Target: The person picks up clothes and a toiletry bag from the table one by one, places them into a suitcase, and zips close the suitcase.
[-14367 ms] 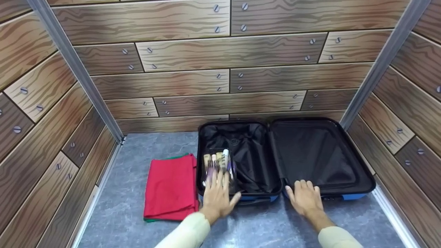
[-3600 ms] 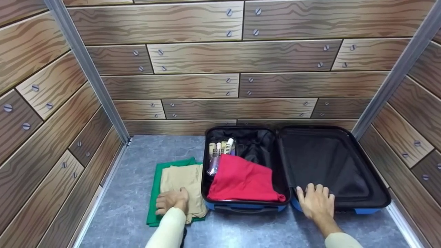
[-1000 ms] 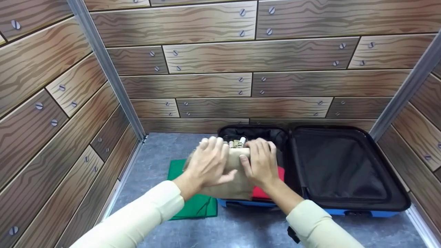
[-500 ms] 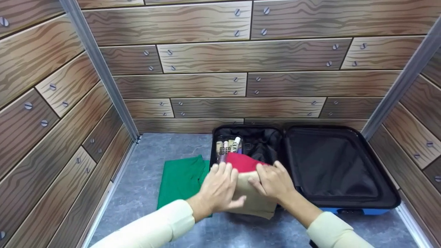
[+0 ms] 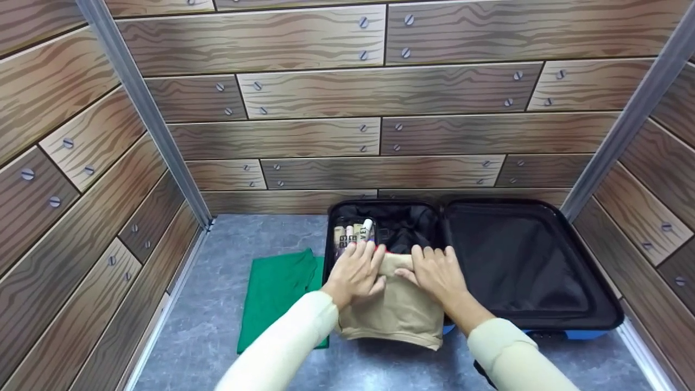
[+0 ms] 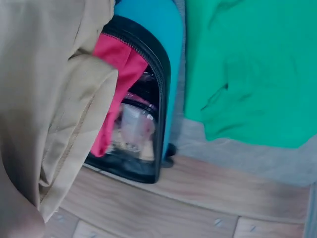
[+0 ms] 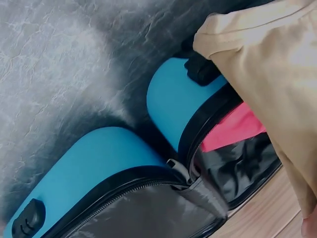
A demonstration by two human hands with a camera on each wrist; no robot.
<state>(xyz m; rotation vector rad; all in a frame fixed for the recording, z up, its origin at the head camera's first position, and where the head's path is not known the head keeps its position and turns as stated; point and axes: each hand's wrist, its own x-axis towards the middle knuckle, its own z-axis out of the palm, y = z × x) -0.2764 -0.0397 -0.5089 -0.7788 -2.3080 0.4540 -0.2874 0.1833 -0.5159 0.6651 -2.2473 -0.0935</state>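
My left hand (image 5: 355, 274) and right hand (image 5: 438, 271) hold the far edge of a folded beige garment (image 5: 396, 309), fingers over the edge, thumbs on the near side. It hangs over the near part of an open suitcase's left half, its hem past the front rim. In the left wrist view, a red garment (image 6: 116, 59) shows inside the case beneath the beige cloth (image 6: 34, 74); the right wrist view shows red cloth (image 7: 237, 129) there too. Behind the hands, a clear pouch of tubes and bottles (image 5: 353, 233) lies in the case's back left corner.
A folded green garment (image 5: 279, 298) lies on the grey floor left of the suitcase. The suitcase's black-lined right half (image 5: 526, 260) lies open at the right. Wood-patterned walls (image 5: 320, 136) stand behind and at both sides.
The red garment went from the floor into the suitcase. Both hands then lifted the beige garment off the green one, carried it right over the case, and drew it nearer the front.
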